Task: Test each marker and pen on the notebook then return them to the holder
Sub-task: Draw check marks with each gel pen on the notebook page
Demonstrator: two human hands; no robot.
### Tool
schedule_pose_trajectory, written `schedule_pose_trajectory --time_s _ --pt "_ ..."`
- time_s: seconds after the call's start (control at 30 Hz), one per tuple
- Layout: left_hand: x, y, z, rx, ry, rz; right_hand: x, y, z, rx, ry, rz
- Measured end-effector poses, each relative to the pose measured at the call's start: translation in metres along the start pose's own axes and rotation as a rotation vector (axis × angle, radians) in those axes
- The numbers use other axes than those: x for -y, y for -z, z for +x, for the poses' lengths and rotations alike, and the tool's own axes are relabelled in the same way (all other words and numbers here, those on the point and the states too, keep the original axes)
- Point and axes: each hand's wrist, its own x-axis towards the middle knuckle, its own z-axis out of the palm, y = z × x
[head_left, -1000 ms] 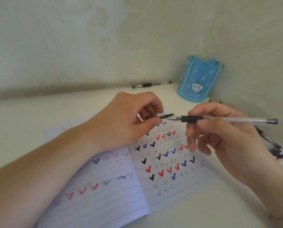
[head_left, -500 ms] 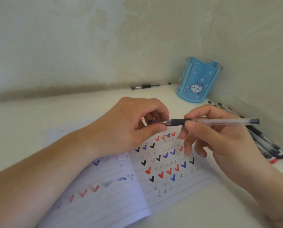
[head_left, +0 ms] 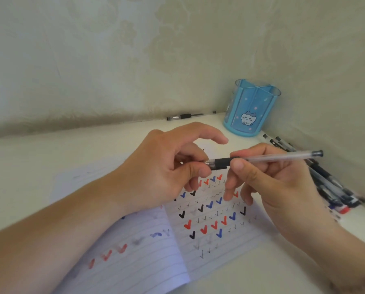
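Note:
A clear-barrelled pen [head_left: 283, 157] with a black grip lies level above the open notebook [head_left: 135, 262]. My right hand [head_left: 272, 183] pinches the pen at its black grip between thumb and forefinger. My left hand [head_left: 169, 166] pinches the pen's tip end between thumb and curled fingers, its forefinger stretched out above; the small black cap is hidden between those fingers. The notebook's pages carry rows of red, blue and black tick marks. The blue pen holder [head_left: 251, 109] with a cat picture stands in the back corner and looks empty.
Several pens and markers [head_left: 330, 187] lie in a pile along the right wall, behind my right hand. One black-grip pen [head_left: 190, 116] lies by the back wall, left of the holder. Walls close the desk at the back and right.
The bare pen tip seen a second ago is now inside my left fingers. Both hands have closed together, the pen sliding left into the cap. My left forefinger has lifted.

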Motion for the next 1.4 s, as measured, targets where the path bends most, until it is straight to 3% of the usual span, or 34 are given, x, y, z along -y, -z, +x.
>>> schedule_pose_trajectory --time_s 0.1,0.23,0.4,0.53,0.67,1.0,1.13,1.23,1.33,1.4 --pt "0.001 0.001 0.0 -0.04 -0.025 0.006 0.001 -0.006 -0.004 0.0 0.046 0.013" --pt "0.002 -0.002 0.002 -0.008 0.047 -0.157 0.009 -0.011 -0.002 -0.109 0.149 -0.097" --pt "0.008 0.003 0.003 0.042 0.019 0.134 0.025 0.034 0.014 -0.229 0.271 -0.244" --pt "0.015 0.008 0.006 -0.011 0.054 0.244 0.032 0.09 0.022 -0.336 -0.02 -0.943" --pt "0.019 0.009 0.006 -0.003 0.05 0.295 0.021 0.117 0.023 -0.36 -0.419 -1.291" --pt "0.024 0.011 0.006 0.033 0.054 0.372 0.011 0.12 0.026 -0.367 -0.496 -1.303" --pt "0.026 0.014 0.006 0.002 0.053 0.402 0.024 0.097 0.026 -0.456 -0.331 -1.292" --pt "0.027 0.015 0.006 -0.061 0.045 0.455 0.03 0.056 0.037 -0.301 -0.125 -1.426" --pt "0.027 0.015 0.008 -0.089 0.042 0.484 0.021 0.017 0.074 0.036 -0.003 -1.569" --pt "0.027 0.015 0.008 -0.073 0.047 0.492 0.003 -0.003 0.107 0.203 0.035 -1.502"
